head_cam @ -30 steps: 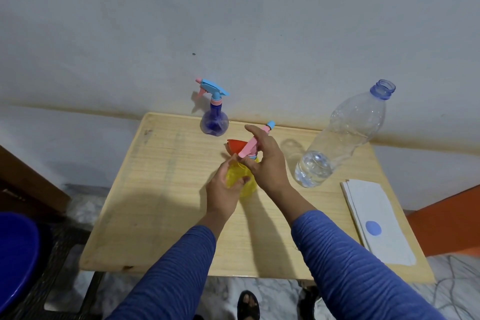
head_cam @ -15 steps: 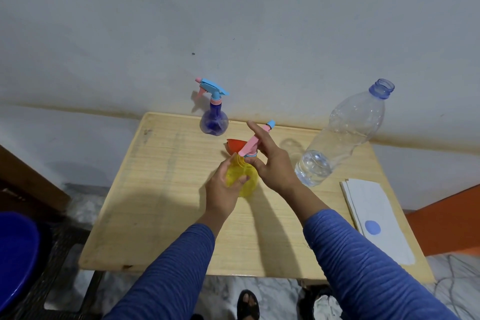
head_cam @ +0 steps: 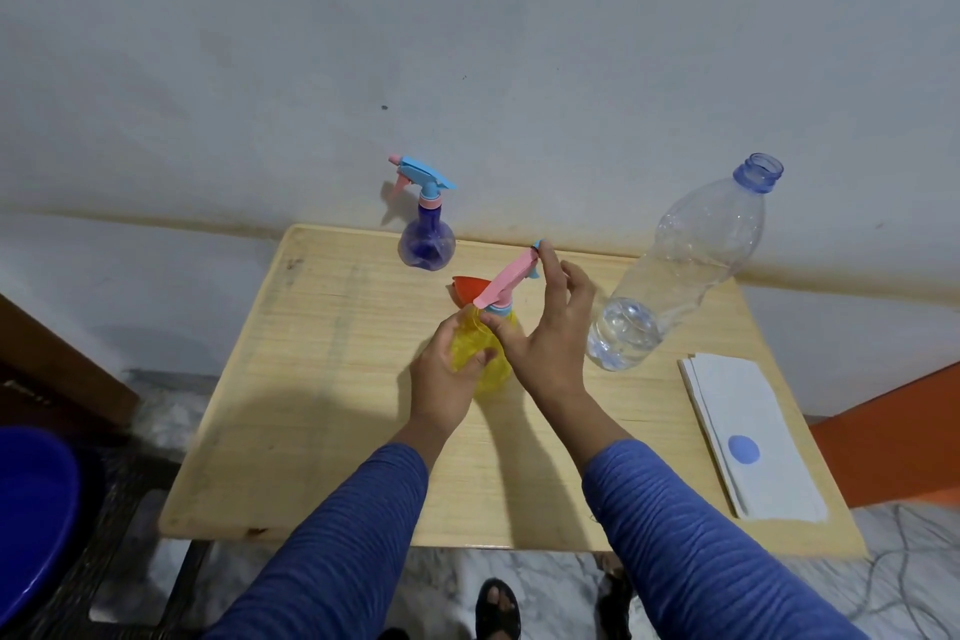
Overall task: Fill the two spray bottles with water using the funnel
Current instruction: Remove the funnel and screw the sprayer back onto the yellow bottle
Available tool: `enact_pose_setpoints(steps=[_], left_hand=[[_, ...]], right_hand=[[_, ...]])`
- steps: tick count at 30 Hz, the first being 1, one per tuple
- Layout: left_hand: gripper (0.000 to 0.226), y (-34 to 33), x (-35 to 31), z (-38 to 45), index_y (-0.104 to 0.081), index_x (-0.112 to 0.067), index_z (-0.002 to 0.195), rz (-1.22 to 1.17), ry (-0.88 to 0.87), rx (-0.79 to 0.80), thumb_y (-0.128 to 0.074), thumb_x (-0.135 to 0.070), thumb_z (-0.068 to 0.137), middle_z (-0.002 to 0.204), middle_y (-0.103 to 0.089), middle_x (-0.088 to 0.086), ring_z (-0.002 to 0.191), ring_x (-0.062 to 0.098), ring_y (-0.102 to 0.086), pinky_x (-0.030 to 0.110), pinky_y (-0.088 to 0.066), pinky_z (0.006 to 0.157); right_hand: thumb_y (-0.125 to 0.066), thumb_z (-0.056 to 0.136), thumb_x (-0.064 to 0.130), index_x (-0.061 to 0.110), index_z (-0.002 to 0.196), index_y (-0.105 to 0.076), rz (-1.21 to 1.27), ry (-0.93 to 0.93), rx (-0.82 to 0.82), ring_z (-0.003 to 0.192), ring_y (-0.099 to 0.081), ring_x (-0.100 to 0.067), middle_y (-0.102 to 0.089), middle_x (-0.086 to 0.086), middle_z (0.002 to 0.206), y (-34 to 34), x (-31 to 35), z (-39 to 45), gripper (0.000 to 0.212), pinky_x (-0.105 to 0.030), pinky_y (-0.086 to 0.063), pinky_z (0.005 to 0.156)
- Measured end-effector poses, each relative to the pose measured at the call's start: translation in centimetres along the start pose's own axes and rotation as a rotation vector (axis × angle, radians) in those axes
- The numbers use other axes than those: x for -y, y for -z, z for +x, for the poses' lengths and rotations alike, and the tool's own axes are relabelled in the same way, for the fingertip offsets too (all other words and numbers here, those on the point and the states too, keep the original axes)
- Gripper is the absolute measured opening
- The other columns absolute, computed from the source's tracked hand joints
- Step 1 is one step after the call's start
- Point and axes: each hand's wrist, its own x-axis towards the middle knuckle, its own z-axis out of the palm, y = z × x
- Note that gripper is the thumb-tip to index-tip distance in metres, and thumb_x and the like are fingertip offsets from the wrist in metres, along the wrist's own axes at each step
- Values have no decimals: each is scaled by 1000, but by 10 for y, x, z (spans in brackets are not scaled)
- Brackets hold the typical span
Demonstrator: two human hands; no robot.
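A yellow spray bottle (head_cam: 491, 372) stands mid-table with my left hand (head_cam: 447, 374) wrapped round its body. Its pink and blue spray head (head_cam: 508, 280) sits on the neck, tilted up to the right. My right hand (head_cam: 550, 327) has its thumb at the collar and a fingertip at the nozzle end, the other fingers spread. A red funnel (head_cam: 469, 290) lies just behind the yellow bottle. A purple spray bottle (head_cam: 427, 244) with a blue and pink head stands at the table's far edge. A large clear water bottle (head_cam: 685, 265), uncapped and holding a little water, stands to the right.
The wooden table (head_cam: 332, 379) stands against a white wall. White folded paper (head_cam: 748, 437) with a blue cap (head_cam: 744, 449) on it lies at the right edge. A blue tub (head_cam: 31, 504) is on the floor at left, and my sandalled foot (head_cam: 498, 608) shows below.
My right hand has opened from a full grip over the spray head to a light touch with thumb and fingertip. The left hand stays on the yellow bottle.
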Motion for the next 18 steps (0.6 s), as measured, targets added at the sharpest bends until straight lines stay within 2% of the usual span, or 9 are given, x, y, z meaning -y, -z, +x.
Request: enact_pose_setpoints(steps=[2,5,9,10,13,15,16,18], left_hand=[[53,-1,1,-1,-53,-29,129,8,5,-12,-72,-17,80,116,-63,-11,106,7,-59,12,-43,85],[57,-4,1,-5,-53,-29,129,-13,3,-53,-74,-18,78,119,-63,-8,109,9,-59,25,-48,94],[57,-8,3,-11,-46,-24,137,-52,-9,-67,-68,-23,84,130,-56,-8,117,3,-51,21,-42,99],[55,-8,4,-13,-45,-23,138,-68,-16,-66,-66,-24,86,131,-54,-9,117,0,-49,17,-40,99],[46,-8,5,-19,-47,-25,135,-107,-26,-68,-61,-22,90,129,-53,-13,112,-12,-49,4,-38,92],[41,-11,8,-25,-48,-30,130,-120,-6,-106,-58,-31,90,127,-55,-14,113,-10,-51,10,-40,93],[43,-12,11,-28,-49,-31,129,-85,10,-146,-54,-41,87,127,-55,-12,114,-5,-52,14,-40,93],[58,-11,23,-36,-49,-24,131,92,39,-242,-40,-54,82,129,-56,-6,117,6,-52,18,-37,93]], right_hand=[[-80,71,30,35,145,-21,62,-13,82,132,-29,-16,-28,-8,144,-1,2,4,94,-2,-23,90],[-75,77,26,36,144,-18,181,4,140,128,-30,1,-30,20,138,-3,4,8,89,6,-21,90],[-70,82,27,52,137,-9,266,-2,243,128,-34,3,-21,45,131,-2,5,19,86,3,-28,91],[-69,83,26,52,137,-8,269,4,281,127,-36,3,-22,45,130,-2,3,22,86,3,-29,90],[-61,88,27,45,140,-9,241,62,331,118,-37,10,-31,29,131,1,1,29,76,3,-28,90],[-53,90,33,50,139,-9,294,57,338,124,-34,14,-29,29,140,2,2,33,68,-4,-29,98],[-50,92,32,53,137,-11,332,32,344,124,-38,11,-31,27,142,4,2,35,63,-10,-33,100],[-45,97,24,47,138,-22,399,-5,372,114,-49,9,-46,22,133,12,4,41,52,-10,-39,95]])
